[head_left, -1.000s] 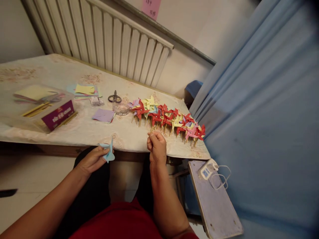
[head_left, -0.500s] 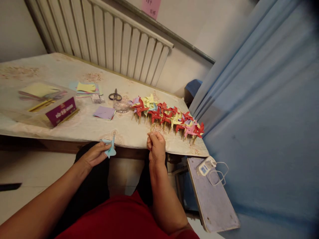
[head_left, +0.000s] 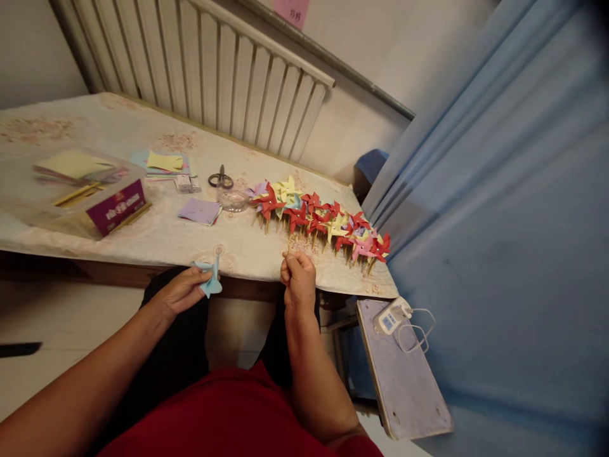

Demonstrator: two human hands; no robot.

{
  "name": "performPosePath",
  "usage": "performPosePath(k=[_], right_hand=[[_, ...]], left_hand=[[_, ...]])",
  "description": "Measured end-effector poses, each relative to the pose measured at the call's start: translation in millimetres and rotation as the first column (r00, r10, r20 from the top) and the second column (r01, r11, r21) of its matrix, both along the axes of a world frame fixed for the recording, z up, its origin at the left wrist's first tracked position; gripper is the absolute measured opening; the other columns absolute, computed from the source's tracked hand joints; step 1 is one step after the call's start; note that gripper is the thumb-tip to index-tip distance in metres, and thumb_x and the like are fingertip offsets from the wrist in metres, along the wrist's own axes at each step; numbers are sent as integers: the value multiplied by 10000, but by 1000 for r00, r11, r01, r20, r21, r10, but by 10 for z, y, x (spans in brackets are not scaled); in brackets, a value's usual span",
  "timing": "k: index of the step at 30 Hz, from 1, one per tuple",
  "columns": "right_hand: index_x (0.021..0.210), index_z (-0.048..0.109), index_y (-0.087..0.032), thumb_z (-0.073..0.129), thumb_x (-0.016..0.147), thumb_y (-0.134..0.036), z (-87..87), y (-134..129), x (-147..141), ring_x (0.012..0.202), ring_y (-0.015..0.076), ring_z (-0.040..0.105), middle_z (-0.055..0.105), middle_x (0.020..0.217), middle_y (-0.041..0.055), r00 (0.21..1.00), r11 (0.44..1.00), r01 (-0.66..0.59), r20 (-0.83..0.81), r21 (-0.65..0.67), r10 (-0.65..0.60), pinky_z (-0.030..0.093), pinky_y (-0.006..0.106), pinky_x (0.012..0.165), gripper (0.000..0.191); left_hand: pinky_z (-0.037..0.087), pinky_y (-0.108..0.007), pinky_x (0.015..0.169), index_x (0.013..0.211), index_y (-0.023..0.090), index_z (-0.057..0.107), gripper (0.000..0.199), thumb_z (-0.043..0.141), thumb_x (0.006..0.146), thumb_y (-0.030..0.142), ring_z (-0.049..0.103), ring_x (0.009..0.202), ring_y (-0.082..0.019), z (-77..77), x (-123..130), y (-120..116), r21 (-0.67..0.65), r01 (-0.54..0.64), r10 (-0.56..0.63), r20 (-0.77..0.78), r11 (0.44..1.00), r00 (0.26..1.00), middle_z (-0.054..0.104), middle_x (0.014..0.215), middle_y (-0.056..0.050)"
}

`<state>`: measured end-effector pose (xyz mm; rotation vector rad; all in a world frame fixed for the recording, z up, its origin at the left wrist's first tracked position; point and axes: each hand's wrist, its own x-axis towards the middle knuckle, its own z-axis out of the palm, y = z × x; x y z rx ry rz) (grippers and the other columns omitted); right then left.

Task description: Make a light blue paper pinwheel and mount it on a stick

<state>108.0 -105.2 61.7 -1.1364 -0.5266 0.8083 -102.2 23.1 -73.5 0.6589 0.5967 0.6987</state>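
My left hand is closed on a light blue paper pinwheel, thumb over the folded paper, just off the table's front edge. At that same edge my right hand makes a pinch. A thin wooden stick rises from its fingertips; the rest is hidden in the hand. Behind the right hand, several finished pinwheels in red, yellow, pink, purple and blue stand in a long cluster on sticks. Purple paper squares lie beyond the left hand, beside a clear glass dish.
Black-handled scissors, small boxes and stacked coloured paper lie farther back on the table. A clear plastic bin with paper and sticks stands left. At right are a stool with a corded white device and a blue curtain.
The view has shifted very slightly. Both hands keep nearly the same place and the same hold.
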Motion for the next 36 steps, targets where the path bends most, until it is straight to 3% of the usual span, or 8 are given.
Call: performPosePath(k=[4, 11, 17, 25, 31, 36], right_hand=[[748, 578, -191, 693, 699, -380, -35, 15, -12, 386, 31, 284, 507, 520, -91, 1000, 1000, 11, 9, -17, -11, 146, 208, 409, 226], [725, 569, -191, 683, 691, -363, -67, 36, -29, 365, 30, 272, 480, 478, -104, 1000, 999, 23, 3, -28, -23, 134, 208, 401, 209], [761, 588, -185, 683, 671, -338, -107, 64, -41, 375, 30, 299, 535, 517, -92, 1000, 1000, 27, 3, -6, -27, 165, 200, 401, 201], [679, 555, -199, 676, 704, -375, -138, 58, -34, 377, 42, 301, 472, 467, -97, 998, 997, 58, 26, -60, -57, 161, 216, 403, 215], [756, 599, -185, 676, 667, -320, -144, 55, -17, 393, 45, 331, 544, 519, -81, 999, 999, 36, -4, -31, -36, 186, 210, 408, 180], [695, 570, -189, 697, 667, -324, -134, 47, -17, 391, 47, 334, 540, 499, -77, 998, 998, 59, -25, -25, -59, 182, 216, 407, 187]], left_hand=[[577, -240, 576, 744, 78, 743, 154, 835, 630, 29, 654, 568, -151, 41, -2, -16, -45, -32, 32, -6, 998, 999, 697, 672, -90], [589, -260, 588, 725, 92, 749, 169, 865, 604, 72, 652, 557, -158, 44, -13, -15, -9, -10, 10, -16, 1000, 1000, 704, 660, -87], [589, -256, 586, 747, 98, 754, 166, 838, 619, 35, 670, 568, -169, 68, -18, -32, -94, -47, 46, -15, 995, 999, 721, 684, -97], [586, -256, 579, 725, 79, 763, 175, 874, 590, 75, 662, 562, -168, 57, -14, -21, -29, -21, 21, -8, 999, 1000, 710, 662, -102], [582, -266, 579, 720, 78, 765, 223, 908, 552, 106, 662, 564, -179, 60, -14, -17, -39, -25, 25, -12, 999, 1000, 708, 659, -106], [580, -267, 605, 739, 91, 763, 203, 893, 584, 105, 657, 585, -170, 49, -19, -13, -30, -11, 11, -20, 999, 1000, 709, 675, -90]])
